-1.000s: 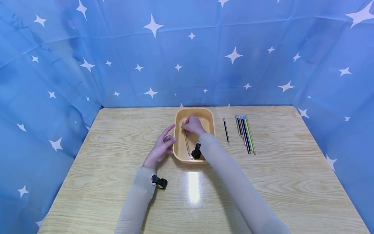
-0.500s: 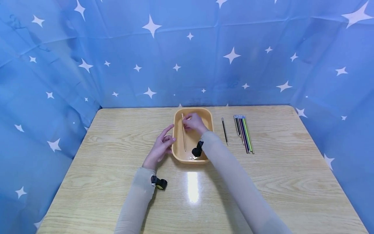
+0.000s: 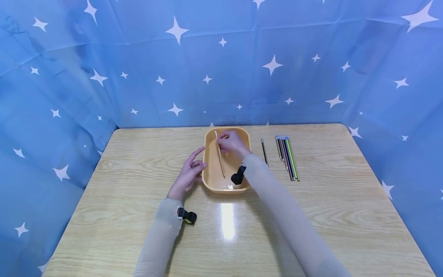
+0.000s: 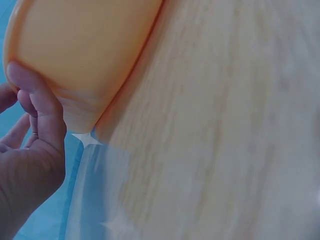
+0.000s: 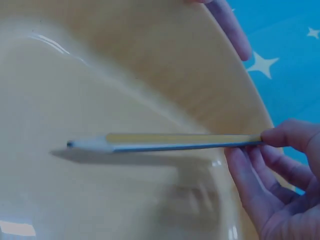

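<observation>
My right hand [image 3: 232,142] pinches a wooden-coloured pencil [image 3: 220,159] close to its blunt end, inside the orange tray [image 3: 205,181]. In the right wrist view the pencil [image 5: 165,142] hangs over the tray floor, casting a shadow, its dark point toward the left and the thumb and forefinger at its other end. My left hand [image 3: 188,175] rests against the tray's left wall. Its forefinger reaches along the outside and its thumb touches the rim. The left wrist view has the thumb overlapping the tray's corner.
A dark pencil [image 3: 264,152] lies alone on the wooden table [image 3: 138,165] just right of the tray. Farther right, several coloured pencils [image 3: 288,157] lie side by side. Behind the table hangs a blue star-patterned curtain [image 3: 221,61].
The pencil shifts slightly within the tray and its angle changes, the right hand pinching it throughout. The left hand stays at the tray's left rim. The head view drifts slightly.
</observation>
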A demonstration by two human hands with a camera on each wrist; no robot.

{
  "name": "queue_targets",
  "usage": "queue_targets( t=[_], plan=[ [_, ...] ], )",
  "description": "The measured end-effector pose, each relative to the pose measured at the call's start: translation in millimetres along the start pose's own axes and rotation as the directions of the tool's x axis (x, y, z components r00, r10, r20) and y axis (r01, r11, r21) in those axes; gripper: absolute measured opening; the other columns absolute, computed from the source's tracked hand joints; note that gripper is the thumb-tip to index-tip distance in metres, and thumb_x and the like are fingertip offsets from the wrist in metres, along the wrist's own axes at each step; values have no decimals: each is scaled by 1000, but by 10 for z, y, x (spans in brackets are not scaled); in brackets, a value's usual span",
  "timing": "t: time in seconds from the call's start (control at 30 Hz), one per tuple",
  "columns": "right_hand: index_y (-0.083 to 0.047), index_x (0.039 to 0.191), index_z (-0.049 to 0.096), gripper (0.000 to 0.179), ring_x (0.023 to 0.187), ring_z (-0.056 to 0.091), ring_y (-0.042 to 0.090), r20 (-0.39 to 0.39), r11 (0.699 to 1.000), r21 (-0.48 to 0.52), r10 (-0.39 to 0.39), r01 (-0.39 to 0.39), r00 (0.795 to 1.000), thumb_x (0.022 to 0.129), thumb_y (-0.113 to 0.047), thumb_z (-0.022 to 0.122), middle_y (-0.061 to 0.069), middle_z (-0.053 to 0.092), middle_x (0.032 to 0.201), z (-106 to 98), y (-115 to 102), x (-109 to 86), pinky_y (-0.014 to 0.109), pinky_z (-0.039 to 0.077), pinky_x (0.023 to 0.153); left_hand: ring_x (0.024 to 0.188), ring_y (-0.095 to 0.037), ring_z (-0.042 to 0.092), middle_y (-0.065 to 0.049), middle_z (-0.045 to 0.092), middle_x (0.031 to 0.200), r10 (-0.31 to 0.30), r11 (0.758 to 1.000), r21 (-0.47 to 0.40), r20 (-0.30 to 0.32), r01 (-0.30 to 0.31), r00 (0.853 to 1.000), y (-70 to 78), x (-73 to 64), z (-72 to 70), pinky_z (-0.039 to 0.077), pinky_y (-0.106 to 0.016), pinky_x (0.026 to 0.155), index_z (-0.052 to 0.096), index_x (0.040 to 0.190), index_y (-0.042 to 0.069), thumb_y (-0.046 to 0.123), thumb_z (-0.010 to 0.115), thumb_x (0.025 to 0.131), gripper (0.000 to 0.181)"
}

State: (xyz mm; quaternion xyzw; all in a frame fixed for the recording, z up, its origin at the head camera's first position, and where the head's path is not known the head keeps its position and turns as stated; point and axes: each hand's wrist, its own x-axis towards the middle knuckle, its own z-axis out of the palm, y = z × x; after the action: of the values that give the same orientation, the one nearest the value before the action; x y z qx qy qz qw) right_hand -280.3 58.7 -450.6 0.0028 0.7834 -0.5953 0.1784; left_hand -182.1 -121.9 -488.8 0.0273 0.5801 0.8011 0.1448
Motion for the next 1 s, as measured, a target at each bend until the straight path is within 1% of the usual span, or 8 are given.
queue_targets(
  t=[0.13, 0.23, 0.37, 0.5, 0.6, 0.77, 0.87, 1.0],
  plan=[
    [2, 99, 57, 17, 79, 61, 33, -5, 999, 48, -2, 2, 1000, 84, -5, 59, 23, 58, 94, -100, -65, -55, 35, 55, 66, 60, -19, 53, -14, 49, 85, -8, 1000, 6, -12, 8, 1000, -4, 27, 17, 51, -30, 42, 36, 136, 26, -3, 54, 85, 60],
    [2, 100, 57, 18, 83, 60, 35, -1, 998, 59, -2, 2, 1000, 85, -6, 58, 21, 56, 95, -176, -120, -110, 35, 55, 67, 61, -21, 53, -14, 49, 85, -19, 1000, 7, -17, 19, 1000, 7, 34, 21, 52, -33, 44, 36, 136, 26, -1, 55, 85, 60],
    [3, 102, 55, 19, 84, 59, 35, 4, 999, 31, -23, 23, 1000, 86, -7, 57, 19, 55, 93, -271, -176, -190, 36, 55, 68, 62, -22, 54, -13, 48, 85, -31, 999, 5, 3, 31, 1000, 49, 21, 28, 53, -36, 48, 34, 137, 26, -2, 54, 86, 61],
    [6, 105, 53, 22, 86, 58, 37, 15, 999, 26, -36, 36, 999, 86, -6, 57, 19, 54, 93, -386, -187, -233, 37, 54, 70, 64, -21, 55, -11, 48, 85, -31, 999, 18, 33, 31, 999, 110, -8, 53, 53, -35, 48, 29, 139, 21, -2, 52, 87, 62],
    [6, 105, 52, 23, 87, 58, 38, 12, 999, 24, -40, 39, 999, 86, -7, 57, 19, 54, 92, -469, -184, -246, 37, 54, 70, 65, -21, 54, -12, 47, 84, -29, 999, 26, 45, 28, 999, 143, -32, 59, 53, -34, 48, 25, 141, 18, -2, 51, 88, 63],
    [5, 103, 53, 22, 85, 59, 35, -11, 999, -4, -54, 54, 998, 86, -8, 57, 19, 54, 92, -611, -175, -298, 35, 55, 67, 68, -23, 53, -12, 46, 84, -37, 999, 29, 45, 36, 998, 154, -40, 64, 54, -35, 50, 24, 141, 18, -2, 51, 88, 63],
    [4, 103, 54, 22, 83, 59, 33, -18, 998, -38, -52, 52, 998, 86, -9, 57, 19, 54, 93, -704, -168, -337, 34, 55, 66, 69, -25, 53, -14, 46, 86, -34, 999, 23, 47, 33, 998, 151, -37, 61, 54, -37, 50, 24, 141, 18, -2, 51, 88, 63],
    [5, 106, 53, 26, 83, 59, 32, -21, 997, -58, -44, 42, 999, 86, -11, 57, 20, 54, 96, -835, -151, -385, 38, 54, 70, 70, -26, 52, -16, 45, 87, -26, 1000, 17, 55, 25, 998, 142, -31, 57, 54, -36, 49, 22, 142, 17, -3, 50, 88, 63]
  ],
)
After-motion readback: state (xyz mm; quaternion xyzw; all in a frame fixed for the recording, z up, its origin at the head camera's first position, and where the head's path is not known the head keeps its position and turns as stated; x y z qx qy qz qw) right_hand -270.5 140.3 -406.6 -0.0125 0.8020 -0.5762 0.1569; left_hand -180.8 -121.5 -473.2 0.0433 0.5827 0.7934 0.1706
